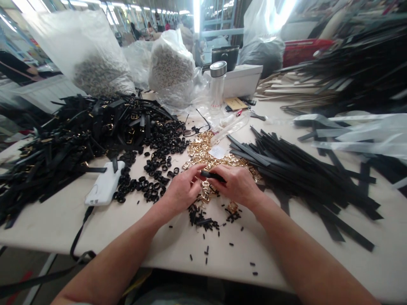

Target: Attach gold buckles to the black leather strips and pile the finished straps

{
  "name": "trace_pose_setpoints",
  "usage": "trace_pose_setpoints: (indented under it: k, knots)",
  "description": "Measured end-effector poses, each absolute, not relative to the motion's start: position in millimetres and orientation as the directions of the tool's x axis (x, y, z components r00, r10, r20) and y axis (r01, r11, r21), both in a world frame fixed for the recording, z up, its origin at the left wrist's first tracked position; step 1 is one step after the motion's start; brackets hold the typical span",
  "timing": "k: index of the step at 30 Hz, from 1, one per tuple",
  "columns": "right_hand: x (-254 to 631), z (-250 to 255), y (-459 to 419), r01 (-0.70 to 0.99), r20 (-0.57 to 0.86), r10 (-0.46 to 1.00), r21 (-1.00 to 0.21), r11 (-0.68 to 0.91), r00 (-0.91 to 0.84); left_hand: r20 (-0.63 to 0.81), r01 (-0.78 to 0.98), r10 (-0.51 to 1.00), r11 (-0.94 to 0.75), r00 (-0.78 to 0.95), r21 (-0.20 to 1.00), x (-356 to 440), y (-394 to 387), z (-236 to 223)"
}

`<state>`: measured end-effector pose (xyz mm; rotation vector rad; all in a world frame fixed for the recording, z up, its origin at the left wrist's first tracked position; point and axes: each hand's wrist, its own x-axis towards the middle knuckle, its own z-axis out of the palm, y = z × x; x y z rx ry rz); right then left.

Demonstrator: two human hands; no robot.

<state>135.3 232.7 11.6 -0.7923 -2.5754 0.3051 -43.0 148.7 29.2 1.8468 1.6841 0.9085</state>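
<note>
Both hands meet above a heap of gold-coloured metal buckles [203,146] on the table. Between them is a short black strap [212,174], seen partly, the rest covered by fingers. My right hand [238,183] is closed around it. At the strap's other end, the thumb and fingers of my left hand [182,188] pinch it. Black loops [155,182] lie in a spread to the left of my left hand. Below the hands are scattered small black pieces [203,220]. Flat black straps [305,173] are piled to the right of my right hand.
Straps with gold buckles [104,123] form a big heap at left. A white power bank [104,184] with a cable lies before it. Farther back stand clear bags of small parts [171,63], a glass bottle [217,87] and eyeglasses [199,129]. A person's arm shows far left.
</note>
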Motion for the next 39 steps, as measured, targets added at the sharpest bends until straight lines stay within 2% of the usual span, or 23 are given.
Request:
trace_pose_setpoints:
  k: [3,6,14,22,28,32,36,39]
  knots:
    - [135.7,11.9,233.0,0.467,0.366,0.571,-0.336,0.818,-0.735,0.124,0.524,0.992,-0.117,0.022,0.844,-45.0,149.8,27.9]
    - [135.6,14.1,231.3,0.455,0.400,0.555,-0.322,0.830,-0.729,0.094,0.432,0.996,-0.085,0.001,0.898,-44.9,150.5,25.6]
    - [134.9,17.2,228.2,0.398,0.448,0.536,-0.368,0.840,-0.716,0.033,0.179,0.993,-0.013,-0.111,0.984,-40.6,154.5,27.1]
    - [135.8,14.1,231.5,0.382,0.491,0.579,-0.447,0.809,-0.651,-0.015,-0.013,0.985,0.013,-0.170,1.000,-43.9,158.4,27.3]
    - [135.6,12.2,231.7,0.357,0.500,0.575,-0.467,0.809,-0.648,-0.003,0.041,0.991,0.009,-0.131,0.999,-44.4,158.3,24.7]
    - [134.7,11.3,231.4,0.355,0.512,0.557,-0.442,0.824,-0.654,0.094,0.224,0.992,-0.072,-0.085,0.972,-41.8,155.7,19.8]
    - [133.9,11.0,230.6,0.358,0.508,0.541,-0.418,0.835,-0.670,0.207,0.447,0.976,-0.154,-0.072,0.881,-39.1,154.1,21.4]
    - [133.7,11.7,230.6,0.360,0.518,0.528,-0.394,0.846,-0.673,0.238,0.468,0.969,-0.182,-0.064,0.865,-38.7,155.0,23.9]
